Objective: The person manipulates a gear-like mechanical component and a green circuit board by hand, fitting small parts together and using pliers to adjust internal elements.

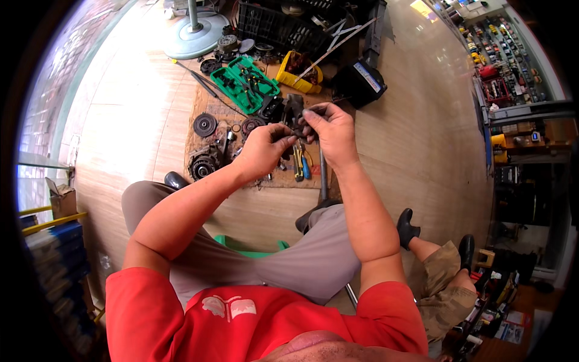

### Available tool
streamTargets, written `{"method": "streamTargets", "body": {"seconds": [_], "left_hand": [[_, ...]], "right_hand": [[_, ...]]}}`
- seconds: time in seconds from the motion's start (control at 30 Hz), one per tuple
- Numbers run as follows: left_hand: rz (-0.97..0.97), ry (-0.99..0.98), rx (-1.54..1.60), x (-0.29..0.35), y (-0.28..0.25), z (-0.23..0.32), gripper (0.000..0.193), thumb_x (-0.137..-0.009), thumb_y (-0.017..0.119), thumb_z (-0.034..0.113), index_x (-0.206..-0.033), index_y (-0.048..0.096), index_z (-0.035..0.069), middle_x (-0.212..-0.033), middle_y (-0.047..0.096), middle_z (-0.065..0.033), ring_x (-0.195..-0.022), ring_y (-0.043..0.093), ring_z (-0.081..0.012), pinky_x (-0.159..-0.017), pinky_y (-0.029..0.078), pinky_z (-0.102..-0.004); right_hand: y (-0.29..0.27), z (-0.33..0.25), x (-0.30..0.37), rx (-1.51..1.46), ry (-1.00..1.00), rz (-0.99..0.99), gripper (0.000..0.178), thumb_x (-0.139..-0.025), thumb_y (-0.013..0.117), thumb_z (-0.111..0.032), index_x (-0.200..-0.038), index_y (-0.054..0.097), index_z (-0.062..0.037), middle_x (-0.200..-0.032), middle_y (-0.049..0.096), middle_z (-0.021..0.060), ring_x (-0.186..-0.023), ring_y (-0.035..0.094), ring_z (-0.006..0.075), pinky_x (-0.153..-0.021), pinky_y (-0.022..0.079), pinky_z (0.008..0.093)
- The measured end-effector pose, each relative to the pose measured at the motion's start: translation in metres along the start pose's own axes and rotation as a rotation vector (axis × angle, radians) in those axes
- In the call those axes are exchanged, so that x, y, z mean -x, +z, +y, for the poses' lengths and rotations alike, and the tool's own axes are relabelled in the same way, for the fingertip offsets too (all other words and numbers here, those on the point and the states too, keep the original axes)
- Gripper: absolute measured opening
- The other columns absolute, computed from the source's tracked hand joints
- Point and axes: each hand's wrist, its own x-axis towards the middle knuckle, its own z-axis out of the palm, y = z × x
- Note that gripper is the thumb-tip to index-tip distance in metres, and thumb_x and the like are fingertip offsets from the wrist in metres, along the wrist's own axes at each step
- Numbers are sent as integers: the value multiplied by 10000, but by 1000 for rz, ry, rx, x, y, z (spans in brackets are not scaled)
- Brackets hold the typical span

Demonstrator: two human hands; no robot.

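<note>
My left hand (pixel 265 146) and my right hand (pixel 333 130) are close together above a worn brown board. The left thumb and fingers are pinched, and the right thumb presses against its bent fingers. Between them is something small and dark that I cannot make out. Just beyond the fingers stands a dark metal block (pixel 294 104), partly hidden. Below the hands lie a blue-handled screwdriver (pixel 306 168) and a yellow-handled tool (pixel 298 166). Left of them rest a round dark pulley (pixel 205 125) and a grimy motor-like housing (pixel 205 164).
A green tool case (pixel 244 84) lies unfolded beyond the hands, beside a yellow bin (pixel 300 71) of parts. A black battery (pixel 360 84), black crate (pixel 265 27) and round pedestal base (pixel 196 37) stand farther off. Another person's legs (pixel 446 265) are at right. A green stool (pixel 253 250) is below me.
</note>
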Motion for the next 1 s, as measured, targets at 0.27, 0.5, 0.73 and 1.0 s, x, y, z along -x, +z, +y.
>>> {"method": "streamTargets", "body": {"seconds": [0.27,0.5,0.73,1.0], "left_hand": [[-34,-4,-188,4,-1,16,154,-938,618,113,-974,639,-34,-775,620,-24,-715,497,-67,-645,450,-258],[-68,-38,-38,4,-3,13,122,-940,609,105,-958,624,-15,-771,590,2,-715,478,-68,-650,439,-256],[-46,-6,-88,3,-3,17,127,-924,625,94,-949,622,-30,-766,603,-23,-715,498,-76,-658,449,-262],[21,1,-135,3,1,8,158,-913,640,95,-987,640,-45,-795,652,-66,-721,540,-89,-668,469,-265]], "right_hand": [[-8,2,-2,-59,-16,-11,64,-915,651,-86,-924,628,-27,-780,673,42,-599,587,71,-513,457,203],[-10,0,-1,-40,16,-120,84,-917,652,-90,-958,623,-23,-807,678,65,-638,594,85,-536,466,208],[-9,2,-2,-129,48,-70,74,-920,647,-85,-932,615,-20,-777,662,83,-603,567,96,-511,448,217],[-9,4,-5,-211,-30,50,70,-913,657,-88,-919,620,-28,-778,669,39,-572,556,67,-506,440,203]]}}
